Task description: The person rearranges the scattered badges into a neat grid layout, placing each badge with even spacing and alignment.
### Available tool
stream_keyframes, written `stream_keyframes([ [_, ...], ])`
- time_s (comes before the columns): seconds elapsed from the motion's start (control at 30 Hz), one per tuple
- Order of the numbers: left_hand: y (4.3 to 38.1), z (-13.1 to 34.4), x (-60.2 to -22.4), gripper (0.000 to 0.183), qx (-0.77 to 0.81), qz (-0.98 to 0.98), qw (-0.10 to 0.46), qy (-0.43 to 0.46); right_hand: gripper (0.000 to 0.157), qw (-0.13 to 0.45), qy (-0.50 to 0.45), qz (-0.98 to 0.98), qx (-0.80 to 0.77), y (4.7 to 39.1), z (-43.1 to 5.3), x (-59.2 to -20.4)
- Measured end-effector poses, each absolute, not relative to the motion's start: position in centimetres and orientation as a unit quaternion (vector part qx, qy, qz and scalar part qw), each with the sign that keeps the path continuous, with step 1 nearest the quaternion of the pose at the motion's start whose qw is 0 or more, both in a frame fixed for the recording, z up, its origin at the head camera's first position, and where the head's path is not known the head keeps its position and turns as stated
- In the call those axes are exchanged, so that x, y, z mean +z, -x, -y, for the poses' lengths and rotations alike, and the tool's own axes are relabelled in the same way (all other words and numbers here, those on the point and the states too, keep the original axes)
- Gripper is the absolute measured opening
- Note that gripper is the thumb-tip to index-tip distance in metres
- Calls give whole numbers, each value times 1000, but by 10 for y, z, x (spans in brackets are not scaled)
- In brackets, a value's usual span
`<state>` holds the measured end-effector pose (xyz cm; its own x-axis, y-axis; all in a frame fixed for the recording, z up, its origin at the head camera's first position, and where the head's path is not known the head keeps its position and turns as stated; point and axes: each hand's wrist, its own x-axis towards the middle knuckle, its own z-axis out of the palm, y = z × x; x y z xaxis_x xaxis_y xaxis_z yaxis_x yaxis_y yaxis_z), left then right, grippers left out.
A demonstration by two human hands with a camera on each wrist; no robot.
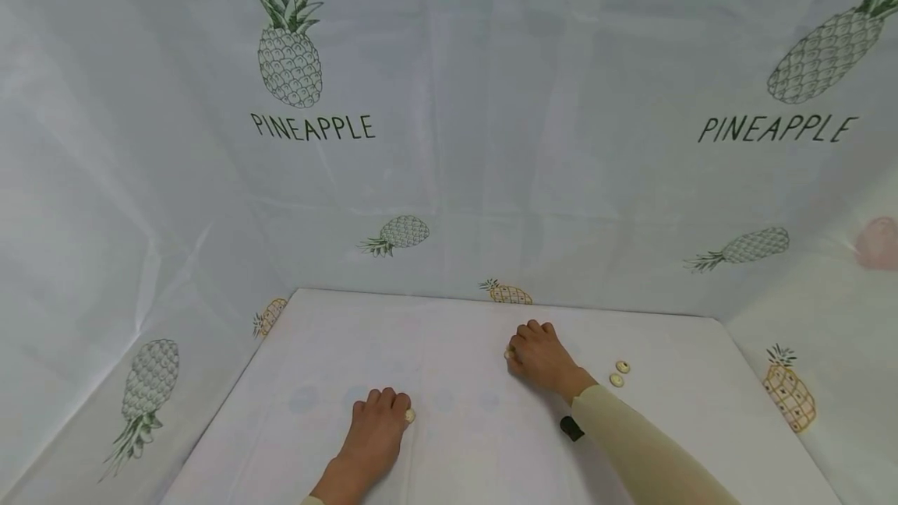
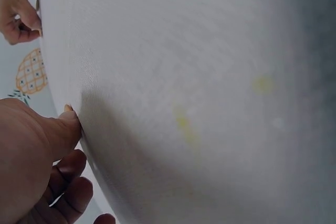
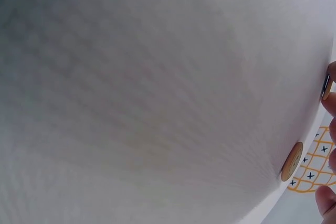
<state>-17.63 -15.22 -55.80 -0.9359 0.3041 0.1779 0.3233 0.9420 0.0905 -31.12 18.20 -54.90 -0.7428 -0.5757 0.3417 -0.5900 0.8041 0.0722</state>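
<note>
My left hand [image 1: 376,431] is low over the white tabletop, fingers bent. Beside its thumb shows a small round wooden disc [image 1: 410,415]; in the left wrist view the thumb tip presses at the edge of this disc [image 2: 68,107]. Farther back and to the right, my right hand [image 1: 539,354] holds another wooden disc [image 1: 510,352] at its left side. The right wrist view has that disc [image 3: 326,87] between thumb and finger. Under the same hand lies a disc with dark markings [image 3: 292,161], which the hand hides in the head view.
Two more wooden discs [image 1: 623,366] lie to the right of my right hand. A small black object [image 1: 571,428] shows beside the right sleeve [image 1: 638,443]. White cloth walls [image 1: 463,139] printed with pineapples rise behind the tabletop [image 1: 449,474] and at both sides.
</note>
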Motion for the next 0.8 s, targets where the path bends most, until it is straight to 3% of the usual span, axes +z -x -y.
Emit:
stream_keyframes([
  [0.4, 179, 156, -558, 20, -52, 977, 104, 181, 19, 164, -301, 939, 21, 313, -181, -548],
  [0.6, 175, 155, -553, 17, -55, 981, 83, 169, 28, 150, -283, 947, 24, 308, -184, -540],
  [0.8, 174, 154, -552, 16, -48, 980, 90, 170, 24, 179, -290, 940, 21, 297, -194, -531],
])
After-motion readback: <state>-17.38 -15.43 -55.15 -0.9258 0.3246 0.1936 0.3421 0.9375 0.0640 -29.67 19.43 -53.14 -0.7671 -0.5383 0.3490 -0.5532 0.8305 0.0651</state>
